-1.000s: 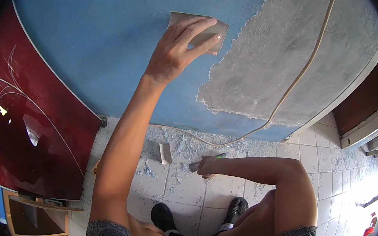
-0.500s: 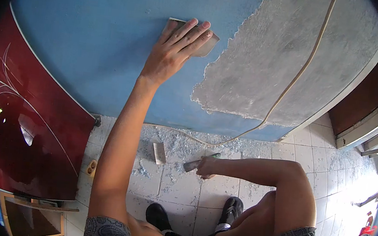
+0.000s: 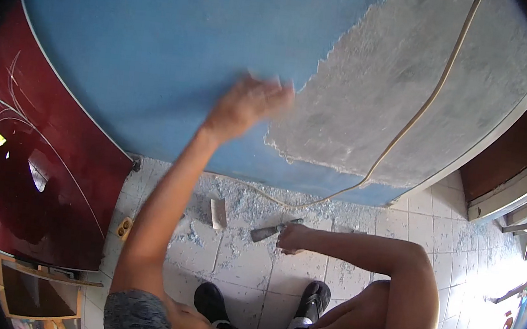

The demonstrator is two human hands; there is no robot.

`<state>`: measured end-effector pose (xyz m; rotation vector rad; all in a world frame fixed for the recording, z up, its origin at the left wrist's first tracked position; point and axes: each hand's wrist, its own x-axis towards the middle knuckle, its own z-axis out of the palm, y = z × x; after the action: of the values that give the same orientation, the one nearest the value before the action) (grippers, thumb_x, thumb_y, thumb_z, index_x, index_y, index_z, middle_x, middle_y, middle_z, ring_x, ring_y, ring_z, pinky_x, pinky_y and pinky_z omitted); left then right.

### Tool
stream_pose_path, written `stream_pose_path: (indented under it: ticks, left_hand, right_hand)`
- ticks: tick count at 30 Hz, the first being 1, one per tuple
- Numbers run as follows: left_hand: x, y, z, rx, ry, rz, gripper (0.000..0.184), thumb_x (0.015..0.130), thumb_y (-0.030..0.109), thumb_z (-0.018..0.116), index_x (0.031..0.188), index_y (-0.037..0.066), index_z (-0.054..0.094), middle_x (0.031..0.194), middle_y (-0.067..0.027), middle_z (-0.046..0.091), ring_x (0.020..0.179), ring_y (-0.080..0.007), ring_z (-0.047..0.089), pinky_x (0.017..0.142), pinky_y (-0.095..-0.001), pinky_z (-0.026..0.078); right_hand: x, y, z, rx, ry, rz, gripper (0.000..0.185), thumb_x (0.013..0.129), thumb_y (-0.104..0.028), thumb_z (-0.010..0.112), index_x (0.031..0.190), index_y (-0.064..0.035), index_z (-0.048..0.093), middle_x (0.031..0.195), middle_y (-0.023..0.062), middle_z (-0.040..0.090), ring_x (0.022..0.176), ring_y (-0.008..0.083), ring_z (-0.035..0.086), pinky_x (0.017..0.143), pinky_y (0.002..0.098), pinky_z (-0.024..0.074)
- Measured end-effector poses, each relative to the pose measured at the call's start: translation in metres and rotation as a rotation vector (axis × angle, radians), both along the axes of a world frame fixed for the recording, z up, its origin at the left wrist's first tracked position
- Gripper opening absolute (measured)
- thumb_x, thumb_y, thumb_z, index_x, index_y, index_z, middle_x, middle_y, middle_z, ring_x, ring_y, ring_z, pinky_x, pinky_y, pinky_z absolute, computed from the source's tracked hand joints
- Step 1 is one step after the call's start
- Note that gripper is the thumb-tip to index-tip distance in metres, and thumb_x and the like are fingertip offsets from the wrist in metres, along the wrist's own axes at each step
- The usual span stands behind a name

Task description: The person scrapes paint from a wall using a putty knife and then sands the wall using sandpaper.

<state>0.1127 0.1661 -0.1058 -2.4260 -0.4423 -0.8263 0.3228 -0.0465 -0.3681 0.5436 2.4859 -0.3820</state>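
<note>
My left hand [image 3: 247, 108] is smeared by motion in front of the blue wall [image 3: 161, 38], near the ragged edge of the bare grey patch [image 3: 367, 98]. Pale slivers show at its curled fingers, where the thin scraper plate was; most of that plate is hidden. Low over the floor, my right hand [image 3: 293, 238] is closed round a putty knife [image 3: 264, 232], its blade pointing left and its handle end showing above the fist. Another bent metal plate [image 3: 218, 214] lies on the tiles left of the knife.
Paint flakes [image 3: 240, 200] litter the white tiles along the wall base. A beige cable [image 3: 408, 128] hangs across the grey patch and runs along the floor. A glossy dark red panel [image 3: 45, 161] stands at left, with a yellowish socket block [image 3: 124, 227] beside it.
My left hand has come down and slightly right along the wall, its fingers no longer flat on the plate. My right hand has stayed low with the putty knife, turning slightly.
</note>
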Motion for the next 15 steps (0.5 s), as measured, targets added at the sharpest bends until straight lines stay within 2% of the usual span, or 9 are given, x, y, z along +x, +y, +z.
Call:
stream_pose_path:
  ticks: [1,3,6,7,9,11,14,15]
  left_hand:
    - [0.004,0.002,0.036,0.071,-0.166,0.013,0.061,0.093,0.006,0.049,0.15,0.026,0.043,0.157,0.0029,0.04,0.144,-0.023,0.036,0.121,-0.0482,0.026]
    - [0.011,-0.002,0.091,0.192,-0.366,0.106,0.063,0.093,0.0,0.048,0.15,0.025,0.043,0.159,0.0014,0.037,0.146,-0.0285,0.034,0.121,-0.0521,0.021]
    - [0.018,0.018,0.049,0.266,-0.289,0.171,0.068,0.088,0.003,0.057,0.151,0.026,0.042,0.158,0.008,0.036,0.146,-0.0234,0.034,0.117,-0.0548,0.031]
    - [0.017,0.012,0.02,0.222,-0.181,0.083,0.066,0.09,0.003,0.055,0.151,0.026,0.041,0.159,0.009,0.035,0.145,-0.0194,0.034,0.121,-0.0484,0.028]
    - [0.015,0.006,-0.041,-0.08,0.131,-0.075,0.064,0.091,0.004,0.053,0.15,0.027,0.042,0.158,0.0091,0.036,0.145,-0.0145,0.034,0.122,-0.0394,0.028]
    - [0.014,-0.014,-0.046,0.023,0.321,-0.123,0.062,0.093,0.005,0.052,0.15,0.025,0.042,0.158,0.0085,0.036,0.144,-0.0114,0.034,0.121,-0.0325,0.029]
    - [0.015,0.0,-0.014,-0.118,0.225,-0.192,0.062,0.093,0.005,0.052,0.152,0.022,0.039,0.159,0.0065,0.036,0.144,-0.0137,0.035,0.121,-0.0374,0.03]
    - [0.012,0.002,0.013,0.074,0.099,-0.081,0.064,0.093,0.003,0.052,0.152,0.021,0.038,0.159,0.0055,0.036,0.144,-0.0154,0.036,0.12,-0.0403,0.031]
  right_hand:
    - [0.003,0.002,0.009,-0.013,0.023,-0.007,0.03,0.085,-0.041,0.066,0.094,-0.0126,0.068,0.096,0.0116,0.07,0.099,0.0326,0.067,0.089,0.0482,0.0516]
    - [0.003,0.002,0.009,-0.004,-0.004,0.003,0.032,0.087,-0.043,0.064,0.097,-0.013,0.068,0.1,0.0109,0.069,0.103,0.0315,0.066,0.093,0.0498,0.049]
    - [0.011,-0.002,0.005,-0.01,-0.074,0.006,0.033,0.089,-0.044,0.061,0.1,-0.0133,0.067,0.102,0.0101,0.069,0.106,0.0309,0.065,0.096,0.0516,0.0471]
    - [0.016,-0.002,0.008,-0.014,-0.071,0.0,0.033,0.09,-0.044,0.061,0.101,-0.0132,0.066,0.102,0.01,0.069,0.107,0.0308,0.064,0.097,0.0519,0.0467]
    - [0.019,-0.008,0.01,-0.019,-0.056,-0.015,0.034,0.091,-0.044,0.059,0.103,-0.0131,0.066,0.101,0.0098,0.069,0.108,0.0306,0.064,0.098,0.0525,0.0461]
    - [0.017,-0.01,0.014,-0.029,-0.092,-0.01,0.034,0.091,-0.044,0.059,0.104,-0.0131,0.065,0.102,0.0096,0.069,0.108,0.0303,0.064,0.099,0.0519,0.0459]
    - [0.017,-0.007,0.018,-0.01,-0.077,0.016,0.035,0.091,-0.046,0.06,0.103,-0.0135,0.064,0.102,0.009,0.068,0.108,0.0298,0.063,0.1,0.0519,0.0452]
    - [0.02,-0.007,0.015,-0.011,-0.029,0.014,0.035,0.091,-0.046,0.06,0.103,-0.0135,0.064,0.102,0.0089,0.068,0.108,0.0297,0.063,0.099,0.052,0.0451]
